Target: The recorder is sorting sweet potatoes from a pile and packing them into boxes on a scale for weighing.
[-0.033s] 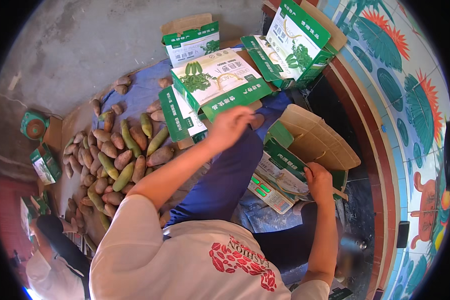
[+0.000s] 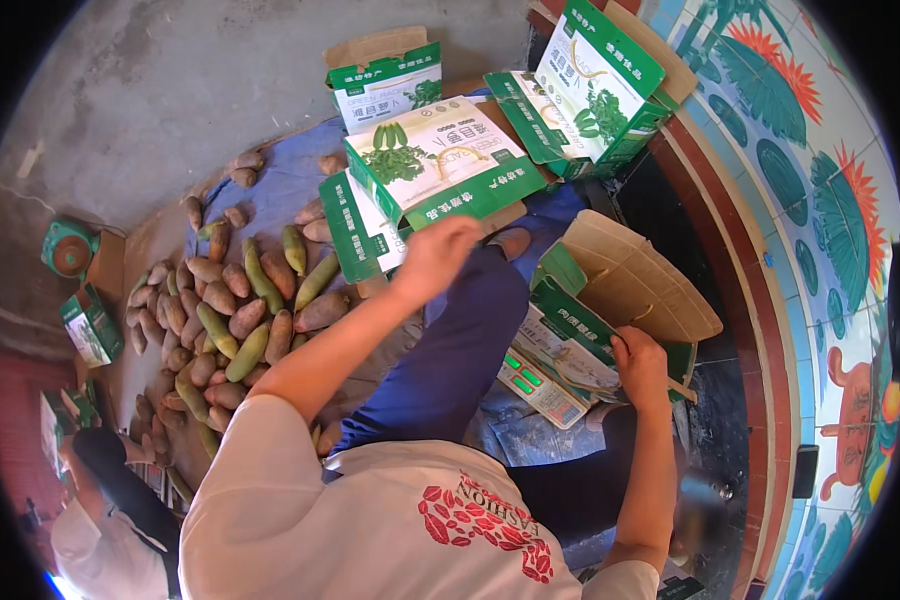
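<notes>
My left hand point(image 2: 435, 255) reaches forward over my blue-trousered knee, just below a folded green and white carton point(image 2: 440, 160). Its fingers are curled, and I cannot see whether they hold anything. My right hand point(image 2: 640, 365) grips the front edge of an open green and white carton point(image 2: 610, 280) with raised brown flaps. That carton stands on a small weighing scale point(image 2: 535, 385) with green lit digits. More cartons of the same kind point(image 2: 595, 85) lie flat or half-folded beyond.
A heap of brown and green oblong vegetables point(image 2: 235, 310) lies on the floor to my left, partly on a blue sheet point(image 2: 280, 180). Further left are a green round scale point(image 2: 68, 250) and a small carton point(image 2: 90, 325). Another person point(image 2: 110, 510) crouches at lower left. A painted wall point(image 2: 820, 200) runs along the right.
</notes>
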Demonstrator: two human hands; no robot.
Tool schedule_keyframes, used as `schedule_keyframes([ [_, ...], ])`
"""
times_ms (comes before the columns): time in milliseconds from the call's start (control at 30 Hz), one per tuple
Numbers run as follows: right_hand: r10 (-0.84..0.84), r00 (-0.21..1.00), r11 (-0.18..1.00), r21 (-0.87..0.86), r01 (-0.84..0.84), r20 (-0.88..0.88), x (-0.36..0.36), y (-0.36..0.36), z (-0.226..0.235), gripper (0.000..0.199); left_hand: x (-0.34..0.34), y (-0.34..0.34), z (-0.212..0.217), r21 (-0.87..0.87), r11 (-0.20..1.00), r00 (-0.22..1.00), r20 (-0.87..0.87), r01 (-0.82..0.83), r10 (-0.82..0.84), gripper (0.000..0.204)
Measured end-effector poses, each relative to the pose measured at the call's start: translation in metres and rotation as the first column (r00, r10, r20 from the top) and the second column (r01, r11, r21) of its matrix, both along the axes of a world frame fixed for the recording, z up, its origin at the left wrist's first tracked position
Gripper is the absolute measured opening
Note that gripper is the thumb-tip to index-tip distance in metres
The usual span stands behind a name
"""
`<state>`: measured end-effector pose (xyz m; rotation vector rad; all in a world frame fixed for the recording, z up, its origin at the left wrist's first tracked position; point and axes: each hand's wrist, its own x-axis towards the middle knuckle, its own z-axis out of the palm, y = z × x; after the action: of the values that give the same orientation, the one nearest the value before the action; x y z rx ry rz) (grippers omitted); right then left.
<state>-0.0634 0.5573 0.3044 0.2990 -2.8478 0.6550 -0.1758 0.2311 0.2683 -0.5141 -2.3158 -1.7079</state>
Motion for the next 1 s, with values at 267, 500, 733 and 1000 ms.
schedule_keyframes([
  [267, -0.045, 0.998, 0.999, -0.019, 0.046, 0.055, -0.001, -0.002, 0.001, 0.009, 0.116, -0.184, -0.175, -0.759, 0.646, 0.805, 0.434, 0.084, 0.405, 0.025],
  [500, -0.105, 0.992, 0.994, -0.007, 0.106, 0.064, 0.0, -0.001, -0.003, 0.01, 0.219, -0.227, -0.215, -0.686, 0.398, 0.392, 0.696, 0.608, 0.601, 0.043],
  [733, -0.102, 0.993, 0.994, -0.026, 0.104, 0.065, -0.004, 0.0, -0.014, 0.011, 0.273, -0.232, -0.254, -0.571, 0.434, 0.232, 0.752, 0.696, 0.617, 0.057],
  [1000, -0.092, 0.995, 0.996, -0.012, 0.093, 0.03, -0.008, 0.0, -0.02, 0.011, 0.305, -0.222, -0.249, -0.579, 0.17, 0.409, 0.726, 0.797, 0.553, 0.071],
])
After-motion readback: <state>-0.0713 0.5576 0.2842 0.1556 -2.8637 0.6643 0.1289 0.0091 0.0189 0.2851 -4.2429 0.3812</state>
